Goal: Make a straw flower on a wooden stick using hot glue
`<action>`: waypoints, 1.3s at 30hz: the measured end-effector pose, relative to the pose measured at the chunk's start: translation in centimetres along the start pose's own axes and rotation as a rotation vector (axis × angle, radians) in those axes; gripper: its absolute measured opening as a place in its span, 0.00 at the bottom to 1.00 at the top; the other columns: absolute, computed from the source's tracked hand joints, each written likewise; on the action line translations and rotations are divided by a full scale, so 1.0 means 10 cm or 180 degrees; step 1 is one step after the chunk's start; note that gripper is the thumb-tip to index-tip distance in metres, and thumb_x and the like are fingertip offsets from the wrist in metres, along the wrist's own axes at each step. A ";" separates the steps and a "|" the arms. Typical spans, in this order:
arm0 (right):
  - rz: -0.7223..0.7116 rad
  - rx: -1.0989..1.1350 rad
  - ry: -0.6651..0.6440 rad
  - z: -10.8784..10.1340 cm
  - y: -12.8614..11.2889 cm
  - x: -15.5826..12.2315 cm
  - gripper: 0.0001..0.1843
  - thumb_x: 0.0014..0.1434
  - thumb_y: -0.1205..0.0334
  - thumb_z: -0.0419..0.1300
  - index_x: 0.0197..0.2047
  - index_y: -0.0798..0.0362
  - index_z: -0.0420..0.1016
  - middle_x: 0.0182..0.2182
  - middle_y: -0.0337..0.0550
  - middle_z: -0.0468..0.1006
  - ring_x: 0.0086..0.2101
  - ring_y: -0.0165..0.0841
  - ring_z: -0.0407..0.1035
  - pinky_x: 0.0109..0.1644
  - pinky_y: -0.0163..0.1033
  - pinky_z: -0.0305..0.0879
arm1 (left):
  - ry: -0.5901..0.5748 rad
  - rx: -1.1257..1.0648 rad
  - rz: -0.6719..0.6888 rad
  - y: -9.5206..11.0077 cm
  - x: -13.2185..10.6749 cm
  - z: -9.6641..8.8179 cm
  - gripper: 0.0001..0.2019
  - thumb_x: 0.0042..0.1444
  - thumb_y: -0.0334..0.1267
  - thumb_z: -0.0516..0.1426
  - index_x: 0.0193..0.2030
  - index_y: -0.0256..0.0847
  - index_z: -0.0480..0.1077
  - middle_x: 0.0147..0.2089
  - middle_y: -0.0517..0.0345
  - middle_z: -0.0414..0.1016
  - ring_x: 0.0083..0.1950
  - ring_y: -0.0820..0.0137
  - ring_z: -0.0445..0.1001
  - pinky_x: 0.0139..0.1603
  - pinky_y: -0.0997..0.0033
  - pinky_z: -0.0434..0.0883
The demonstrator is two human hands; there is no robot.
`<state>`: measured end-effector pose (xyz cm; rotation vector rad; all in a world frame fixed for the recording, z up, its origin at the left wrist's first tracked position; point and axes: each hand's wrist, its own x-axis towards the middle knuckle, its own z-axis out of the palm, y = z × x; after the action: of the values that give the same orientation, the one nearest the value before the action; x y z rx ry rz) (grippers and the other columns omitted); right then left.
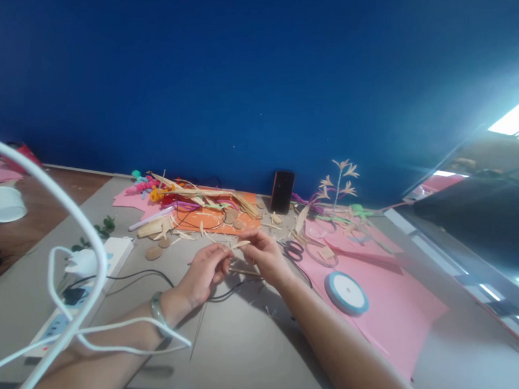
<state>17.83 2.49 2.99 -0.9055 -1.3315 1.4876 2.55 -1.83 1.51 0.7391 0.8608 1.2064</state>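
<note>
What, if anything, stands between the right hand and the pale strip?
Nothing visible: the right hand pinches the pale strip directly. The left hand is close beside it; whether it also grips the strip is unclear.

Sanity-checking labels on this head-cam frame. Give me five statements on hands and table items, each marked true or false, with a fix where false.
1. The right hand holds a pale strip. True.
2. The bracelet is on the right wrist. False: it is on the left wrist.
3. The phone stands upright near the blue wall. True.
4. The roll lies on the orange sheet. False: it lies on the pink sheet.
5. The scissors are in the left hand. False: they lie on the table.
</note>
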 end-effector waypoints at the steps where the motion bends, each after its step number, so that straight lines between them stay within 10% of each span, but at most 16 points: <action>1: 0.0069 0.0088 -0.0031 0.00 0.00 0.00 0.16 0.46 0.61 0.68 0.40 0.51 0.75 0.26 0.35 0.73 0.19 0.22 0.57 0.23 0.31 0.53 | 0.0017 0.0004 0.0045 0.00 0.00 0.00 0.14 0.48 0.46 0.62 0.28 0.35 0.69 0.17 0.66 0.63 0.14 0.85 0.50 0.16 0.80 0.43; 7: 0.0312 0.0108 -0.0409 0.04 -0.03 -0.02 0.15 0.44 0.58 0.70 0.35 0.54 0.74 0.27 0.36 0.72 0.21 0.22 0.58 0.23 0.30 0.50 | 0.0109 0.0060 0.0226 -0.01 0.02 0.00 0.16 0.47 0.49 0.64 0.30 0.37 0.69 0.18 0.68 0.61 0.15 0.84 0.50 0.16 0.80 0.44; 17: 0.0477 0.0195 -0.0019 0.08 -0.02 -0.01 0.19 0.47 0.50 0.69 0.23 0.53 0.66 0.14 0.29 0.59 0.17 0.23 0.50 0.20 0.32 0.41 | 0.0062 0.0268 0.0191 -0.07 0.03 -0.04 0.18 0.45 0.50 0.65 0.30 0.36 0.69 0.18 0.67 0.63 0.15 0.84 0.53 0.15 0.81 0.47; 32: 0.0611 0.0690 0.0402 0.01 -0.05 0.07 0.15 0.45 0.55 0.68 0.22 0.55 0.68 0.18 0.33 0.64 0.17 0.20 0.50 0.19 0.31 0.41 | 0.0150 0.0114 0.0109 -0.03 0.02 -0.01 0.18 0.39 0.45 0.68 0.30 0.36 0.68 0.16 0.69 0.62 0.14 0.85 0.52 0.15 0.82 0.44; 39: -0.0077 -0.1674 0.0572 -0.34 -0.38 0.10 0.14 0.50 0.51 0.62 0.28 0.54 0.71 0.19 0.34 0.68 0.19 0.25 0.58 0.23 0.32 0.52 | 0.0437 -0.0102 0.0102 -0.04 0.06 -0.01 0.22 0.35 0.47 0.69 0.30 0.37 0.65 0.16 0.69 0.64 0.12 0.86 0.50 0.13 0.83 0.42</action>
<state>21.30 4.55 6.31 -1.3136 -1.6196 1.0175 2.72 -1.34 0.98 0.6519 0.9433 1.3083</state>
